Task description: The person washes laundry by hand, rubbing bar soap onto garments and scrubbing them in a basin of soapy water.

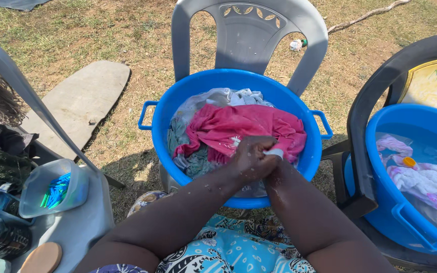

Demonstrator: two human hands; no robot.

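A blue wash basin [279, 96] stands on a grey plastic chair [249, 35] in front of me. It holds wet laundry: a pink garment [238, 126] on top, grey and white cloth [213, 98] under it. Both my hands meet over the basin's near side. My left hand [249, 159] is closed over a small piece of white cloth [274, 152]. My right hand [274, 169] lies mostly hidden beneath the left, gripping the same cloth.
A second blue basin [410, 222] with water and pale clothes sits on a dark chair [365, 116] at right. At left a clear tub of blue pegs [54, 189], bottles and a grey board [82, 101] lie on the grass.
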